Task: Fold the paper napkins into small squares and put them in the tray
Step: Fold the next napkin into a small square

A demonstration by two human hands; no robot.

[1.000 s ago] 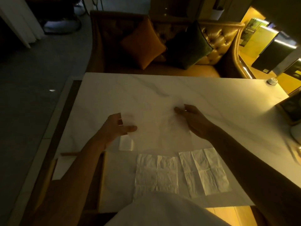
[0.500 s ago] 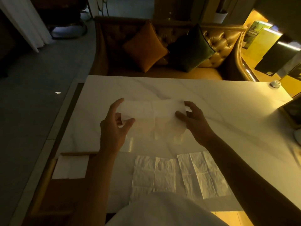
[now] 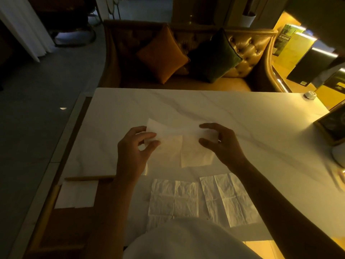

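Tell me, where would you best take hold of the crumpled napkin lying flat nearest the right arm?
Probably at a far corner of the right flat napkin, pinching from above and peeling up. It lies flat on the table, so only edges offer grip; the right forearm crosses its near side.

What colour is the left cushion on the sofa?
Orange-brown cushion; head view, the only one, under dim light.

A napkin hangs over the desk middle between both hands. Two unfolded napkins lie side by side at the near edge. The tray sits off the near left corner, folded napkins inside.
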